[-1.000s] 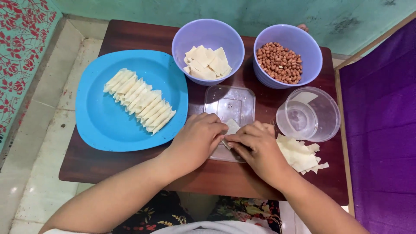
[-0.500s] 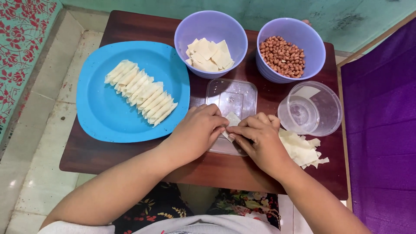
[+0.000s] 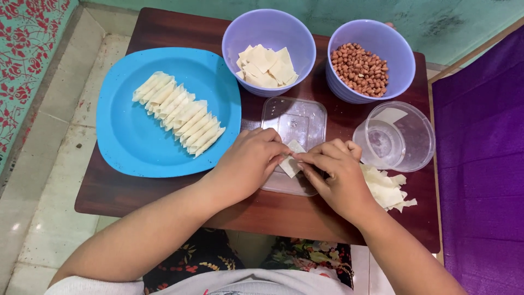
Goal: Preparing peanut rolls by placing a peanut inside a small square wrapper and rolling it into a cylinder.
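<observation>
Left hand (image 3: pixel 248 163): forearm comes in from the lower left, fingers curled, tips pinching the left edge of the pastry sheet (image 3: pixel 290 161).
Right hand (image 3: pixel 337 173): forearm comes in from the lower right, thumb and forefinger pressed together on the same sheet, tips meeting the left hand's.
Pastry sheet: small, pale, held between both hands just above the clear plastic lid (image 3: pixel 295 127) on the table (image 3: pixel 164 188).
Blue plate (image 3: pixel 131 136): left, bearing a row of rolled pastries (image 3: pixel 177 113).
Purple bowls: one with cut squares (image 3: pixel 266 66), one with peanuts (image 3: pixel 360 69).
Clear round container (image 3: pixel 394 136): right, above a heap of scraps (image 3: pixel 386 187).
</observation>
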